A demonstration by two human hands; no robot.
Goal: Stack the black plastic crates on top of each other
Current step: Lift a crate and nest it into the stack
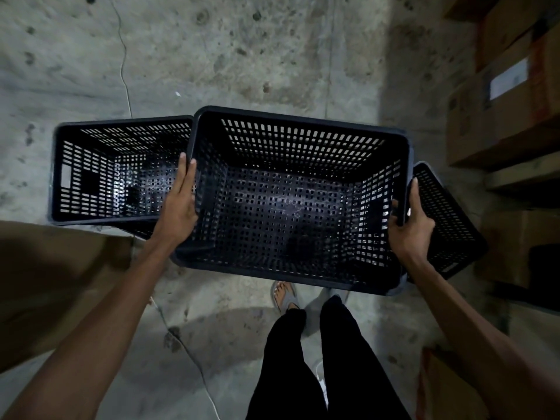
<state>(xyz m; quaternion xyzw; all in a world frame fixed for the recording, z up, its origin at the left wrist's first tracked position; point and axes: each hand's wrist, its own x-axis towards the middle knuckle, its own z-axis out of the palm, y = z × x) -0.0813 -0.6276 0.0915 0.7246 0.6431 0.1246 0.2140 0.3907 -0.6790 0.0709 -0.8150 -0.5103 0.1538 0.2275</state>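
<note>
Carrying now: the held crate [291, 204] is up off the concrete floor [212, 56], mouth upward, empty, tilted a little so its near right corner sits lowest.
Left hand: the left hand [181, 204] lies flat along the outside of the crate's left end wall, fingers together and pointing away from the person, pressing inward rather than hooking the rim.
Right hand: the right hand [409, 219] is wrapped over the right end rim, fingers curled inside and thumb outside, clamped onto the plastic.
Left crate: the left crate [100, 174] stands on the floor, open side up, just beside the carried one; its right edge is hidden behind it. A darker mesh edge shows beneath its near side, possibly another crate; I cannot tell.
Right crate: the right crate [445, 219] is mostly hidden behind the right hand and lies slanted near the cardboard boxes [500, 95].
Done so far: nothing visibly stacked for certain; one crate lifted.
Left to do: by my judgement, set the carried crate onto one of the floor crates, squared up, then add the remaining one.
Watch for: the person's feet [288, 295] right below the load.
</note>
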